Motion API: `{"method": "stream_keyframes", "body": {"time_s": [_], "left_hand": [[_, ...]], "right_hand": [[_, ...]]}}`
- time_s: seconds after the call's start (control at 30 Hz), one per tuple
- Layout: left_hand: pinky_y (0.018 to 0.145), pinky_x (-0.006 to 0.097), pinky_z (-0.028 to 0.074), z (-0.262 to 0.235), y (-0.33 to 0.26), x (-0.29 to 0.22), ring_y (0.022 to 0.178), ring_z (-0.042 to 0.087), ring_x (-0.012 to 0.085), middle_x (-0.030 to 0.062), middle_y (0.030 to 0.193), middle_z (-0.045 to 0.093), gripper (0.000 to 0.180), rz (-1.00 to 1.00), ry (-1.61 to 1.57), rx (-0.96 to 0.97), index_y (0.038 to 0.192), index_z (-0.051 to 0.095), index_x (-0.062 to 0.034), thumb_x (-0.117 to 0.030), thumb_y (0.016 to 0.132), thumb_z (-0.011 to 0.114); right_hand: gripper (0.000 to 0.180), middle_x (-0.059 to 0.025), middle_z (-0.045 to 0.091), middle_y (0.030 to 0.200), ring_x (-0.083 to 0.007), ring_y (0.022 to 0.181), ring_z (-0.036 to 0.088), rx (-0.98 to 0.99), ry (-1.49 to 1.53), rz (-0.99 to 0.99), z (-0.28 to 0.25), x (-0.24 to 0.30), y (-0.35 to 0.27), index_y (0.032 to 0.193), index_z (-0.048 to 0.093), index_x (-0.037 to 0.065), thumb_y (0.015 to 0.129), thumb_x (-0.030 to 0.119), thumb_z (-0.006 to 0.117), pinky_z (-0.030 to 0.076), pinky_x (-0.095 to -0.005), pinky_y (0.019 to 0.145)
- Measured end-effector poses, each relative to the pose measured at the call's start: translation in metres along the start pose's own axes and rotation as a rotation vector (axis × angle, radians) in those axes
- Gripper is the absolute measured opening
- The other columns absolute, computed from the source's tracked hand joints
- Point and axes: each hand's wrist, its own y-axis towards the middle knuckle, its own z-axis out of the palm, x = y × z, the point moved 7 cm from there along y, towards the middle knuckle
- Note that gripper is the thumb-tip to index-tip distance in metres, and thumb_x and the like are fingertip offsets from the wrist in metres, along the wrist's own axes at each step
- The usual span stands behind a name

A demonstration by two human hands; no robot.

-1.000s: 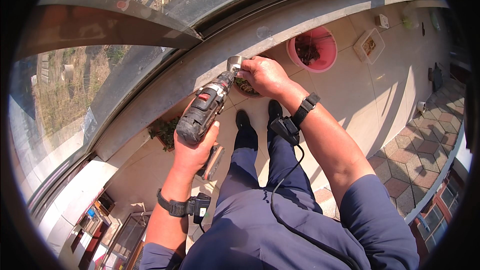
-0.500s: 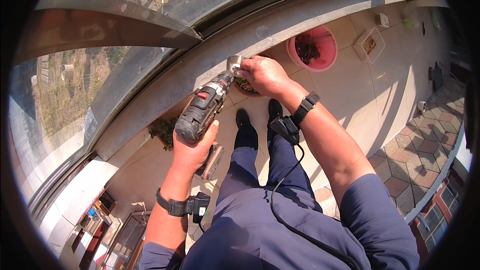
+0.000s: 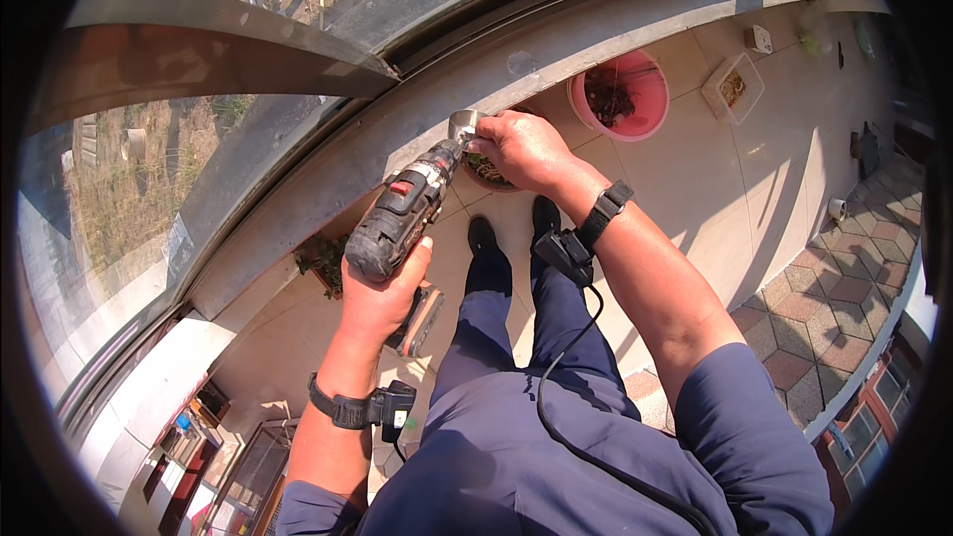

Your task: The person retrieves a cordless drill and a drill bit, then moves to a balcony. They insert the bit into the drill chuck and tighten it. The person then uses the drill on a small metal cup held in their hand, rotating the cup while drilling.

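Note:
My left hand (image 3: 382,288) is wrapped round the grip of a black and grey cordless drill (image 3: 402,213) with a red switch on top. Its chuck points up and to the right, toward a short, shiny metal cylinder (image 3: 464,125) like a hole saw. My right hand (image 3: 524,151) pinches this metal cylinder at the drill's front end. Whether the cylinder is fixed in the chuck I cannot tell, since my fingers partly cover the join. Both are held over the inner edge of a grey window sill (image 3: 437,119).
Beneath my hands is a planter (image 3: 486,174), with another plant (image 3: 323,263) at left. A pink bucket (image 3: 650,99) holding dark matter and a white tray (image 3: 747,74) stand on the tiled floor. A brown window frame (image 3: 228,50) juts in at upper left. A black cable (image 3: 586,337) hangs from my right wrist.
Hardly anything differs. The drill and the metal cylinder have shifted very slightly, while both hands keep their hold.

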Motion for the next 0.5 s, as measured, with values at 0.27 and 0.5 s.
{"method": "stream_keyframes", "body": {"time_s": [0.27, 0.5], "left_hand": [[0.056, 0.027, 0.058, -0.0006, 0.0047, 0.0003, 0.066, 0.065, 0.0094, 0.003, 0.089, 0.068, 0.027, -0.002, 0.023, -0.005, 0.113, 0.066, -0.0001, -0.009, 0.089, 0.075], [0.055, 0.028, 0.057, -0.0024, 0.0009, -0.0007, 0.064, 0.065, 0.0096, 0.003, 0.088, 0.067, 0.026, -0.025, 0.028, -0.006, 0.112, 0.066, -0.0001, -0.009, 0.089, 0.075]], "right_hand": [[0.015, -0.0207, 0.069, 0.086, -0.0419, 0.086, 0.066, 0.003, 0.005, 0.006, 0.0001, -0.0042, 0.0017, 0.096, 0.07, 0.009, 0.093, 0.022, 0.066, 0.052, -0.0491, 0.075], [0.016, -0.0184, 0.069, 0.088, -0.0398, 0.089, 0.066, 0.034, -0.012, 0.028, 0.0016, -0.0023, 0.0002, 0.098, 0.07, 0.009, 0.093, 0.024, 0.067, 0.052, -0.0478, 0.077]]}}
